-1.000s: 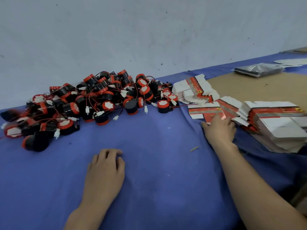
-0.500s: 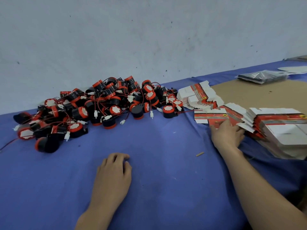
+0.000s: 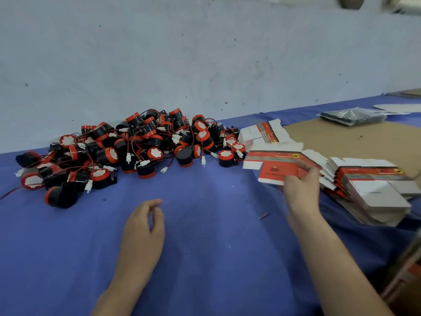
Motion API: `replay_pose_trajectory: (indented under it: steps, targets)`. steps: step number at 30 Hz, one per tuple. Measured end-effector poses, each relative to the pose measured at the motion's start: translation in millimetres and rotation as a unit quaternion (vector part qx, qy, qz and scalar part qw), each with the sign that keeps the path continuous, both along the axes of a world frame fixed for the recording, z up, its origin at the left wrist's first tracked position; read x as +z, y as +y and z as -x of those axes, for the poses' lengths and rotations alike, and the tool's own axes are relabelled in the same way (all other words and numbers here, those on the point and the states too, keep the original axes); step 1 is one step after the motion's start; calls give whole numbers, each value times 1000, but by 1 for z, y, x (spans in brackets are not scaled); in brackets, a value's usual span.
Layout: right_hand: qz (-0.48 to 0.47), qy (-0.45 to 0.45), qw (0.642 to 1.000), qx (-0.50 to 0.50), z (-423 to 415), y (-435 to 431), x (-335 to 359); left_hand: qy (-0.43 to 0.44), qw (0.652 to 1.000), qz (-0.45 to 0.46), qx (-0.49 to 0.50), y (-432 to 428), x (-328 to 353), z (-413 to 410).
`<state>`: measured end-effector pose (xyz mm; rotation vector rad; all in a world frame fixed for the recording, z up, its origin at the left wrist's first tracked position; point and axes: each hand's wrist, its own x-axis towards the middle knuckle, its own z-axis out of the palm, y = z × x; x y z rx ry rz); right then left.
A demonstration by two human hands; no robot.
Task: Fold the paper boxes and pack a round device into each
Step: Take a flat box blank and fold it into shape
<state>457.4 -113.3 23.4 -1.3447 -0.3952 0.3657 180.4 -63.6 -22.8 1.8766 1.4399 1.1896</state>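
A big pile of round black-and-red devices point(image 3: 136, 151) with red wires and white plugs lies on the blue cloth point(image 3: 205, 247) at the back left. Flat red-and-white paper boxes point(image 3: 373, 185) are stacked at the right, with a smaller stack point(image 3: 264, 133) behind. My right hand point(image 3: 300, 188) pinches one flat box point(image 3: 278, 169) and holds it lifted just above the cloth, left of the stack. Near the middle of the cloth, my left hand point(image 3: 143, 226) hovers with fingers loosely curled, holding nothing.
A brown cardboard sheet point(image 3: 355, 137) covers the table's back right, with a dark plastic-wrapped packet point(image 3: 350, 116) on it. A pale wall runs behind the table. A small wooden sliver point(image 3: 263, 216) lies on the cloth by my right wrist.
My right hand has picked one flat box off the stack and drawn it left and up. My left hand has lifted off the cloth and its fingers have curled loosely.
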Motion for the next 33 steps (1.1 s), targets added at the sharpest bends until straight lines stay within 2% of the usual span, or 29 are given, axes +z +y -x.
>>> replay_pose_trajectory:
  steps: [2,4,5,7,11,16,21,24,26,28,31,33]
  targets:
    - [-25,28,997,62,22,-15,5,-160,985,65,-13,-6,15,-4]
    - [-10,41,990,137,47,-27,5,-326,931,144,-82,-12,32,-8]
    - [-2,38,984,173,60,-31,3,-374,902,178,-122,-16,39,-10]
    - [23,6,970,240,84,-39,-3,-404,872,209,-181,-26,49,-13]
    - [91,-79,927,356,109,-41,-12,-441,850,194,-211,-39,50,0]
    - [107,-155,887,423,123,-34,-14,-444,854,210,-173,-42,44,28]
    - [111,-228,863,436,132,-23,-16,-448,842,252,-163,-35,47,57]
    - [115,-257,859,428,139,-19,-18,-382,883,239,-136,-34,44,67]
    - [121,-293,858,405,149,-17,-18,-325,917,201,-111,-35,41,69]
    - [100,-290,858,412,162,-16,-16,-283,939,161,-114,-40,39,69]
    - [31,-233,865,443,182,-15,-10,-256,944,121,-168,-48,42,64]
    - [1,-225,872,435,189,-14,-9,-251,942,99,-199,-54,46,58]
